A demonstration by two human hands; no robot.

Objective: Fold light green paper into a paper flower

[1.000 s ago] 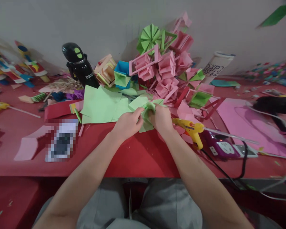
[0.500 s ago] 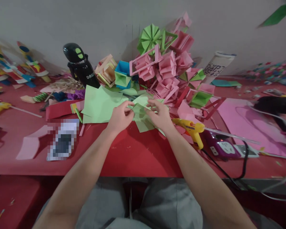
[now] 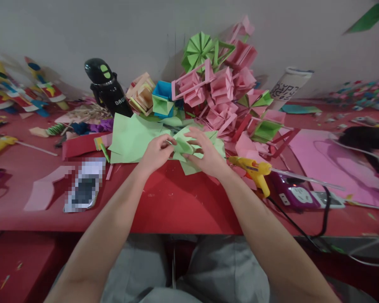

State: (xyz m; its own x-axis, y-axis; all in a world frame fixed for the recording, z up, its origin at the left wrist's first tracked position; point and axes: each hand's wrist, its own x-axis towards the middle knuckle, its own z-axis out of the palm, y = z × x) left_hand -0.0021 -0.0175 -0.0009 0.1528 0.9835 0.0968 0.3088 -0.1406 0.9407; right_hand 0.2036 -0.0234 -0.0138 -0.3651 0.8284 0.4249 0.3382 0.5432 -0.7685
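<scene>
A folded piece of light green paper (image 3: 182, 144) is between my two hands, over other green sheets on the red table. My left hand (image 3: 158, 153) pinches its left edge with thumb and fingertips. At the right side, my right hand (image 3: 205, 153) curls round it, the thumb below and the fingers over the top. The exact grip of the fingertips is partly hidden. Larger flat green sheets (image 3: 129, 139) lie beside and beneath my left hand. Close to my right wrist rests a yellow glue gun (image 3: 252, 168).
Pink and green folded-paper pieces (image 3: 221, 86) are heaped against the wall. A black bottle (image 3: 109, 90) stands at the back left, a phone (image 3: 85, 185) near the front left. A purple power strip (image 3: 293, 191) with cables and pink paper (image 3: 322, 164) lie on the right.
The green paper has been folded over and now stands up more between my hands. My right hand has turned, its fingers now higher over the paper; my left hand has shifted slightly left.
</scene>
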